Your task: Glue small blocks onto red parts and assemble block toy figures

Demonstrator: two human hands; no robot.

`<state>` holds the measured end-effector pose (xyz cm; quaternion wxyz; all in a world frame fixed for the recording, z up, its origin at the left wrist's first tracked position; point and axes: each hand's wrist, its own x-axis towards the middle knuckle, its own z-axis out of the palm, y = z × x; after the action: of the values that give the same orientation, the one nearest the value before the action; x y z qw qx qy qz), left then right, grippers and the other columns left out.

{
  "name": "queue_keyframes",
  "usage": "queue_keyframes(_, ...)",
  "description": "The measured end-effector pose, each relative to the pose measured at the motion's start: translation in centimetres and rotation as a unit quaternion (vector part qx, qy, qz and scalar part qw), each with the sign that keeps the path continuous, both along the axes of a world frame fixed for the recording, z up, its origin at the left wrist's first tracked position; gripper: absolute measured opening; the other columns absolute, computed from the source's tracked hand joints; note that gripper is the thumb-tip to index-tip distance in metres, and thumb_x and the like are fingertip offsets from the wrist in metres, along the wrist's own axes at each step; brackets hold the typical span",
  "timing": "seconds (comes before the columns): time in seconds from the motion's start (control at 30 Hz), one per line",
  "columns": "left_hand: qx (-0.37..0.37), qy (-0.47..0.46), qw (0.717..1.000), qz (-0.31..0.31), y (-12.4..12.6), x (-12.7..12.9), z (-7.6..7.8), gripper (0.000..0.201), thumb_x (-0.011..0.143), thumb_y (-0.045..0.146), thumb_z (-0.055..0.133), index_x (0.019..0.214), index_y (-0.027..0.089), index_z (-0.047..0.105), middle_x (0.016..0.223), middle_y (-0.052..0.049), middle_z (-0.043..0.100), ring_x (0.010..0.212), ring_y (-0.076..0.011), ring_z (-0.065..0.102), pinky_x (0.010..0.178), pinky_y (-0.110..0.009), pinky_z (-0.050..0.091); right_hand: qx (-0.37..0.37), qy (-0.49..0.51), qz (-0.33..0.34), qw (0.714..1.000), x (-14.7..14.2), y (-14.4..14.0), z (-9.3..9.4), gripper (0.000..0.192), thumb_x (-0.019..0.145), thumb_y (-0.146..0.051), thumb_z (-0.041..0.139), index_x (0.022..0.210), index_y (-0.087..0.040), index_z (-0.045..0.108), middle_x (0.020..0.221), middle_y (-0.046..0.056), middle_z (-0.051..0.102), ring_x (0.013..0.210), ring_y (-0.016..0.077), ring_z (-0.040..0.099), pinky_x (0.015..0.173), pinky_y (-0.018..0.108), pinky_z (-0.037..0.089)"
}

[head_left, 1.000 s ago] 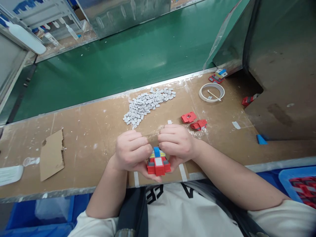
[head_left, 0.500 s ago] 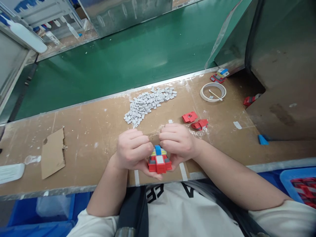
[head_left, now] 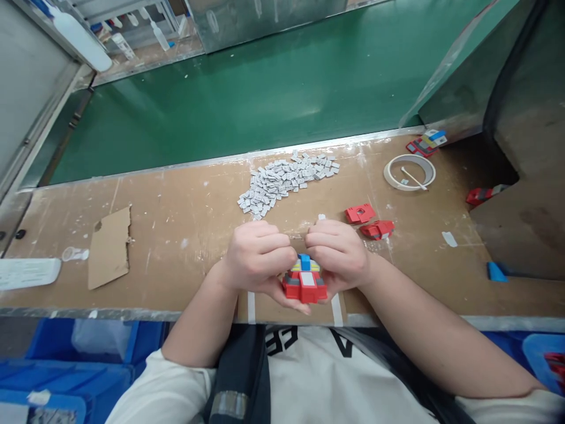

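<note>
Close to the bench's front edge, a red plastic toy part (head_left: 308, 288) with blue, yellow, grey and white pieces is held between my two hands. My left hand (head_left: 263, 259) has its fingers curled against the part's left side, thumb reaching beneath it. Gripping the opposite side is my right hand (head_left: 339, 254), fingers folded too. The fingers hide the part's far end. Just beyond my right hand lie a flat red piece (head_left: 359, 213) and a red block (head_left: 378, 229). A heap of small light-grey tiles (head_left: 282, 182) lies farther off.
A tape roll (head_left: 387, 172) with a thin white stick stands at the back right, near another coloured toy part (head_left: 427, 143). Torn cardboard (head_left: 110, 247) lies to the left. The green conveyor belt (head_left: 265, 100) runs behind the bench. Blue bins (head_left: 145, 347) sit below its front edge.
The whole view has shifted, so the bench things appear farther right. Both hands keep the same hold on the red toy part.
</note>
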<state>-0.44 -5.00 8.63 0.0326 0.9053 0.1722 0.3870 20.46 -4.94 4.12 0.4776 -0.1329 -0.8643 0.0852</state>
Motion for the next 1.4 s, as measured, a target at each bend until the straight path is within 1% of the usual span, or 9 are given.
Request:
queue_keyframes(0.33,0.007,0.006,1.0,0.003,0.1,0.0,-0.2,0.07,0.091,0.083,0.061,0.064,0.022,0.04,0.056,0.005,0.036,0.051,-0.0132,0.028,0.054,-0.036,0.02,0.0,-0.003,-0.005,1.0,0.0,0.0,-0.1,0.054,0.102,-0.065,0.056,0.069,-0.023,0.044,0.068,-0.001,0.039,0.061,0.0163,0.031,0.061,0.034,0.021)
queue_keyframes(0.5,0.066,0.023,0.997,0.038,0.7,-0.8,-0.4,0.065,0.093,0.081,0.058,0.067,0.023,0.046,0.056,0.004,0.038,0.051,-0.0147,0.031,0.055,-0.037,0.02,0.013,-0.047,-0.039,0.998,0.4,0.6,-0.4,0.049,0.105,-0.064,0.051,0.081,-0.021,0.056,0.071,0.0,0.048,0.063,0.0166,0.04,0.062,0.034,0.024)
queue_keyframes(0.6,0.116,0.031,0.989,0.089,1.5,-1.6,-1.0,0.057,0.098,0.075,0.055,0.076,0.023,0.054,0.059,0.001,0.049,0.054,-0.0161,0.039,0.055,-0.036,0.024,-0.029,-0.063,-0.077,0.995,0.5,1.1,-0.2,0.042,0.103,-0.06,0.059,0.102,-0.018,0.063,0.082,0.004,0.061,0.071,0.018,0.051,0.065,0.033,0.033)
queue_keyframes(0.7,0.145,0.027,0.98,0.13,2.2,-2.1,-1.9,0.055,0.099,0.074,0.053,0.082,0.022,0.058,0.067,-0.002,0.059,0.059,-0.0174,0.049,0.057,-0.035,0.029,-0.136,-0.062,-0.055,0.987,0.5,1.2,0.2,0.04,0.101,-0.052,0.065,0.119,-0.016,0.061,0.093,0.006,0.067,0.079,0.019,0.058,0.071,0.031,0.042)
queue_keyframes(0.8,0.153,0.026,0.975,0.156,2.8,-2.5,-2.9,0.057,0.099,0.077,0.051,0.086,0.022,0.061,0.073,-0.005,0.065,0.064,-0.0186,0.056,0.06,-0.034,0.034,-0.291,-0.05,0.033,0.955,0.5,0.9,0.4,0.043,0.099,-0.049,0.066,0.127,-0.017,0.06,0.105,0.008,0.07,0.086,0.0189,0.062,0.077,0.031,0.049)
queue_keyframes(0.93,0.138,0.032,0.978,0.154,3.4,-3.0,-4.2,0.063,0.1,0.081,0.044,0.095,0.022,0.066,0.085,-0.008,0.071,0.073,-0.0213,0.062,0.065,-0.035,0.041,-0.445,0.009,0.127,0.886,-0.2,0.4,-0.1,0.046,0.096,-0.058,0.07,0.113,-0.016,0.065,0.1,0.006,0.069,0.088,0.0185,0.062,0.078,0.03,0.052)
queue_keyframes(1.13,0.098,0.024,0.981,0.163,4.1,-3.2,-5.4,0.058,0.094,0.078,0.06,0.11,0.023,0.07,0.098,-0.01,0.074,0.085,-0.0236,0.069,0.075,-0.035,0.052,-0.596,0.144,0.132,0.779,-1.7,0.3,-0.9,0.051,0.088,-0.057,0.082,0.115,-0.015,0.07,0.095,0.003,0.071,0.076,0.0132,0.061,0.069,0.025,0.052)
queue_keyframes(1.27,0.07,0.009,0.978,0.194,4.4,-2.9,-5.8,0.059,0.09,0.076,0.069,0.114,0.022,0.07,0.101,-0.011,0.076,0.089,-0.025,0.072,0.079,-0.036,0.056,-0.613,0.187,0.105,0.76,-1.8,0.2,-0.7,0.054,0.08,-0.057,0.089,0.108,-0.014,0.073,0.085,0.001,0.069,0.065,0.0098,0.055,0.061,0.024,0.05)
queue_keyframes(1.4,0.078,-0.027,0.981,0.174,4.5,-2.6,-5.6,0.057,0.087,0.067,0.077,0.118,0.021,0.067,0.102,-0.01,0.077,0.089,-0.0242,0.073,0.079,-0.035,0.057,-0.599,0.192,0.08,0.773,-1.8,-0.3,0.4,0.053,0.078,-0.056,0.091,0.105,-0.014,0.075,0.079,0.0,0.066,0.063,0.0095,0.054,0.061,0.024,0.049)
